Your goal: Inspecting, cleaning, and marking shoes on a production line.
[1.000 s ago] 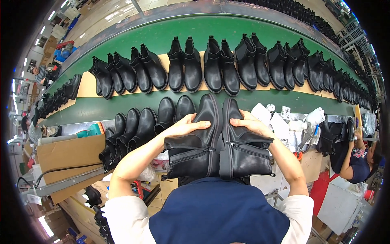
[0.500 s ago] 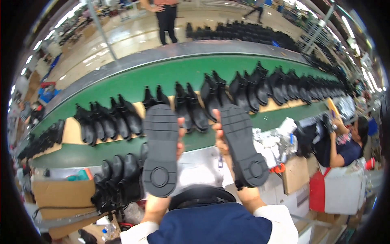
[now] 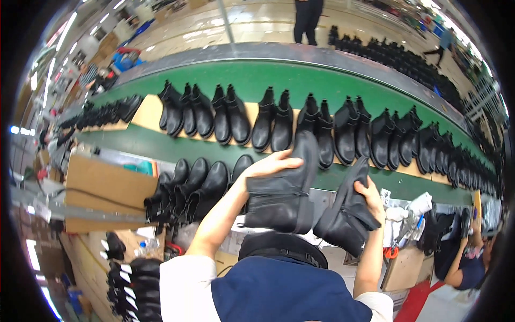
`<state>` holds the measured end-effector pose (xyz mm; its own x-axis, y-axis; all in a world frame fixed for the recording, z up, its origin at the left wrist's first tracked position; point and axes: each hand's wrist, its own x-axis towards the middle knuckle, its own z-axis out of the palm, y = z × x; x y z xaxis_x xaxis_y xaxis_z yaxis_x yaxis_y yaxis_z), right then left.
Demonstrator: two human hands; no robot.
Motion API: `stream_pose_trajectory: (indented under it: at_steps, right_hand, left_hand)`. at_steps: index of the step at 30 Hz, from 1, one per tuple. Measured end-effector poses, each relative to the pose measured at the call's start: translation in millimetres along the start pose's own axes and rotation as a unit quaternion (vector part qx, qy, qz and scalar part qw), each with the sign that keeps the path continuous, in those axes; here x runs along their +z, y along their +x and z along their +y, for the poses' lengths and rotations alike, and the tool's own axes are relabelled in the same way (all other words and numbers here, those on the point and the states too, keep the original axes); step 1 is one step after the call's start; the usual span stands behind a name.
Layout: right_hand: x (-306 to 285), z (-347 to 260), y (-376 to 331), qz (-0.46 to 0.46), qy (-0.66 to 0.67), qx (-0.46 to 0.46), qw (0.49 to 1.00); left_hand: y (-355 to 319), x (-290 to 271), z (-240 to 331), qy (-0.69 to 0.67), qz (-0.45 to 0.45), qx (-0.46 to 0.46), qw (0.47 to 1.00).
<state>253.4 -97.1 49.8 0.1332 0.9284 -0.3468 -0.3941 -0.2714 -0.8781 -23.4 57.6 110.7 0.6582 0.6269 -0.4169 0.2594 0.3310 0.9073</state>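
Observation:
A black leather ankle boot (image 3: 280, 198) is in my left hand (image 3: 272, 164), whose fingers wrap over its front part. The boot is turned on its side, with its sole edge facing right. My right hand (image 3: 371, 197) grips a second black ankle boot (image 3: 347, 209), tilted with its toe up and away from me. Both boots are held up in front of my body, close together but apart at the toes. Beyond them, a long row of black ankle boots (image 3: 233, 118) stands in pairs on a green conveyor belt (image 3: 214, 72).
More black boots (image 3: 206, 185) stand at the left beside a cardboard box (image 3: 107, 188). Right of my hands lie crumpled white material (image 3: 410, 214) and orange-handled scissors (image 3: 390, 252). A co-worker (image 3: 472, 263) is at far right. Another person (image 3: 308, 21) stands beyond the belt.
Both boots have turned from soles facing me to their sides showing. My view has swung left, and the scene has shifted right. Both hands still hold their boots.

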Motion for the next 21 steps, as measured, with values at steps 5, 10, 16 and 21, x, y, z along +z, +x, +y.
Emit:
stream_pose_trajectory:
  at_steps: [5, 10, 16, 21]
  right_hand:
    - [5.5, 118.1, 66.6, 0.170, -0.461, 0.101, 0.865]
    - [-24.8, 166.2, 42.8, 0.146, -0.330, 0.079, 0.929]
    - [-18.0, 193.3, 36.5, 0.172, -0.364, 0.049, 0.914]
    - [-18.9, 192.8, 31.6, 0.169, -0.283, 0.048, 0.943]
  left_hand:
    - [86.0, 48.7, -100.5, 0.446, 0.012, -0.142, 0.884]
    - [22.9, 84.7, -111.0, 0.375, 0.234, 0.189, 0.877]
    - [-9.0, 126.7, -115.8, 0.498, 0.066, -0.025, 0.864]
    - [5.3, 109.2, -134.9, 0.452, 0.070, 0.048, 0.888]
